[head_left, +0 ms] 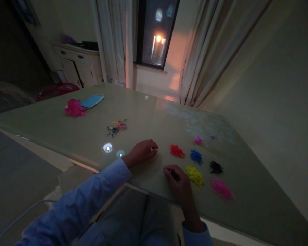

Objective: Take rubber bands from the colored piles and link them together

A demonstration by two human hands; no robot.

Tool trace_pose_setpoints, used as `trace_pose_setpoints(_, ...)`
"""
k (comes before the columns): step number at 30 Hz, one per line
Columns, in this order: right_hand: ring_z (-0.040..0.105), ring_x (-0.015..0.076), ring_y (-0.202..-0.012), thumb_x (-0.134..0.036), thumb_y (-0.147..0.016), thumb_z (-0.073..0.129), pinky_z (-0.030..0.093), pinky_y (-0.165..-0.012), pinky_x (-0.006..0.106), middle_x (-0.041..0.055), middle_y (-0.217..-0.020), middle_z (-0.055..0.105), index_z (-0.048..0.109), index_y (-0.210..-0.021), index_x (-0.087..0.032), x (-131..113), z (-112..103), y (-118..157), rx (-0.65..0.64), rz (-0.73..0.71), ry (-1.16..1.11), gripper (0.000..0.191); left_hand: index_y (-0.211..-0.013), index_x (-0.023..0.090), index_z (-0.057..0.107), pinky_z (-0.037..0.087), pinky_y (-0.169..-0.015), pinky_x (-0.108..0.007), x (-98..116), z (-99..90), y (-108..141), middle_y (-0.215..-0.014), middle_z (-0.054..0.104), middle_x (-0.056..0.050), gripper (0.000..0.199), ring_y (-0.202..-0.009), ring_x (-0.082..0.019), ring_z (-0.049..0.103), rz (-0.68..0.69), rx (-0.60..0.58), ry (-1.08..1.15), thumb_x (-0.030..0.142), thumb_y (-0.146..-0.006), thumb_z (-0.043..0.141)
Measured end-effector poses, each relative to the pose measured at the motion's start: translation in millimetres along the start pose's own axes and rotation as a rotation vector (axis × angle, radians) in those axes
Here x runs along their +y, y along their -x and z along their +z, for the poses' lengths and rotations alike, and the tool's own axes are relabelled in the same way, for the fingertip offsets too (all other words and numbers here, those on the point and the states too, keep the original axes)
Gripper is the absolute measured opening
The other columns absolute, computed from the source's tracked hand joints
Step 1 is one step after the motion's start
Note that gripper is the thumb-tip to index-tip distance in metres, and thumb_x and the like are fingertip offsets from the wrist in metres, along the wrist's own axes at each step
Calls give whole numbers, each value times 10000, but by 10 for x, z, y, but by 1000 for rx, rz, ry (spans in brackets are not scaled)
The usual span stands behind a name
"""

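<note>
My left hand (143, 151) rests on the table, its fingers curled and thumb near the forefinger; whatever may be between them is too small to make out. Closer to the table's front edge, my right hand (179, 181) has thumb and forefinger pressed together, and I cannot see anything clearly in that pinch. Right of it lies a pile of yellow rubber bands (195, 177). Beyond are red rubber bands (177, 150), blue rubber bands (196, 156), black rubber bands (216, 167) and pink rubber bands (222, 188), each heaped by colour. Farther left sits a mixed-colour pile of small bands (118, 127).
A blue face mask (92, 100) and crumpled pink material (75, 108) lie at the table's (143, 116) far left. A small pink bundle (197, 139) is past the blue bands. Lamp reflections shine near my left forearm. Curtains, a window (157, 34) and a cabinet (77, 61) stand behind.
</note>
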State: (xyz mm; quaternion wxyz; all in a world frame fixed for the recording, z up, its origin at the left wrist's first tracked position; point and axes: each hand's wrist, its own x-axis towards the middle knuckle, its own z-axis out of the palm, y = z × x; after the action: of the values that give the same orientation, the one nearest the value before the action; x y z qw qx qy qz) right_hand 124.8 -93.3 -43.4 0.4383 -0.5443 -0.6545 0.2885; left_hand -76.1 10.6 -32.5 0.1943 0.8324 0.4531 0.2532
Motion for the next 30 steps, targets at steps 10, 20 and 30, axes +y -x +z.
trace_pose_setpoints(10, 650, 206, -701, -420, -844, 640, 507, -638, 288, 52, -771, 721, 746, -855, -196, -80, 3, -106, -33, 93, 20, 248, -885, 160, 721, 482, -792, -316, -303, -136, 297, -877, 701, -74, 158, -808, -177, 619, -10, 168, 288, 214, -860, 575)
trace_pose_setpoints(20, 660, 153, -647, -326, -821, 638, 515, -614, 256, 54, -867, 740, 717, -971, -178, -712, 564, -1132, -183, -106, -38, 225, -921, 165, 731, 490, -831, -325, -324, -43, 264, -930, 723, -80, 194, -864, -199, 635, -7, 143, 296, 162, -832, 559)
trace_pose_setpoints(30, 660, 166, -775, -79, -803, 628, 478, -736, 247, 49, -901, 768, 755, -871, -173, -947, 1652, -2280, -448, -297, 462, 172, -896, 154, 728, 519, -844, -348, -313, -43, 245, -962, 740, -108, 237, -882, -233, 664, 31, 132, 344, 88, -793, 526)
